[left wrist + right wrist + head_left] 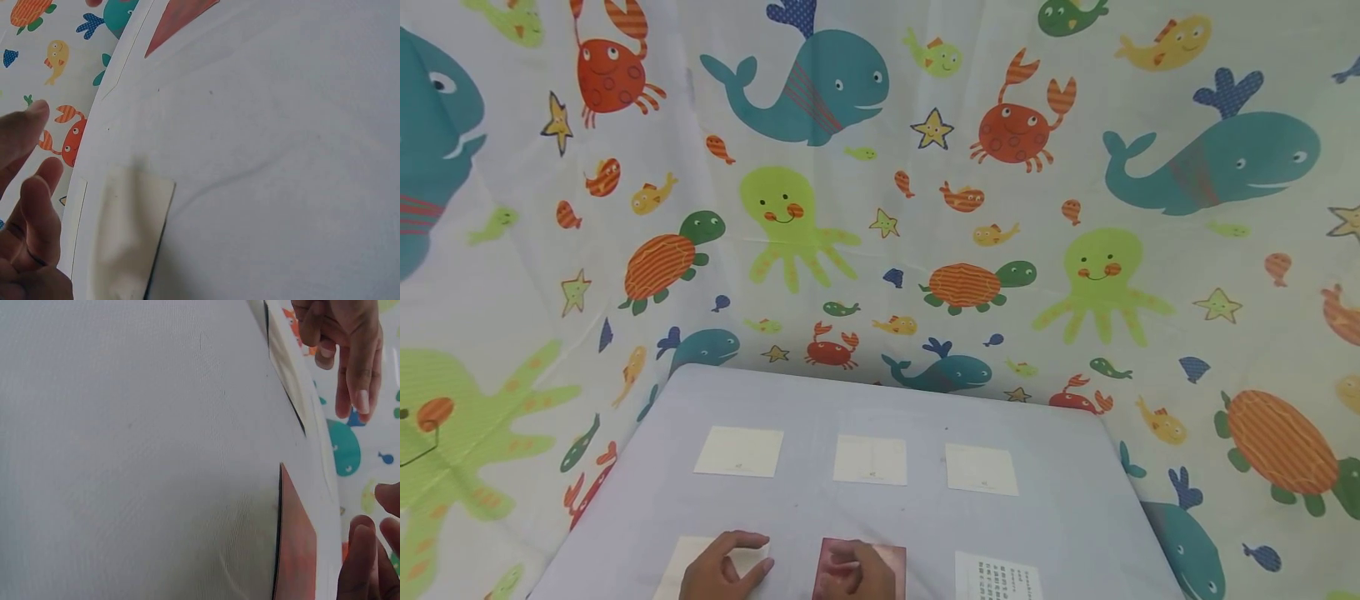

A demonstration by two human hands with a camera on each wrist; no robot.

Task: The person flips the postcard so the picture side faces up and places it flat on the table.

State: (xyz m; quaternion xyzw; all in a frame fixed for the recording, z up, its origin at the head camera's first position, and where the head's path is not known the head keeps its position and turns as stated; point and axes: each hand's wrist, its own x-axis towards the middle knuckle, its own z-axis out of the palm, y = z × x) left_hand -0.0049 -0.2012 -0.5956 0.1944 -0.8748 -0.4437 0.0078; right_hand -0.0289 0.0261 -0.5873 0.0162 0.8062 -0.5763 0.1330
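Note:
My left hand [722,575] hovers over a cream-white card [681,557] at the front left of the table, thumb and fingers curved apart with nothing between them. The left wrist view shows that card [131,237] lying below the hand [31,212]. Above a reddish-pink card [900,565] in the front middle is my right hand [859,575], fingers loosely bent. A gap separates thumb and fingers of this hand [369,562] in the right wrist view, beside the reddish card [297,550]. Neither hand holds anything.
Three white cards lie in a back row: left [739,452], middle [871,460] and right [981,469]. At the front right is a white card with printed text [996,577]. A sea-animal curtain [880,258] hangs behind and beside the white-covered table [1060,533].

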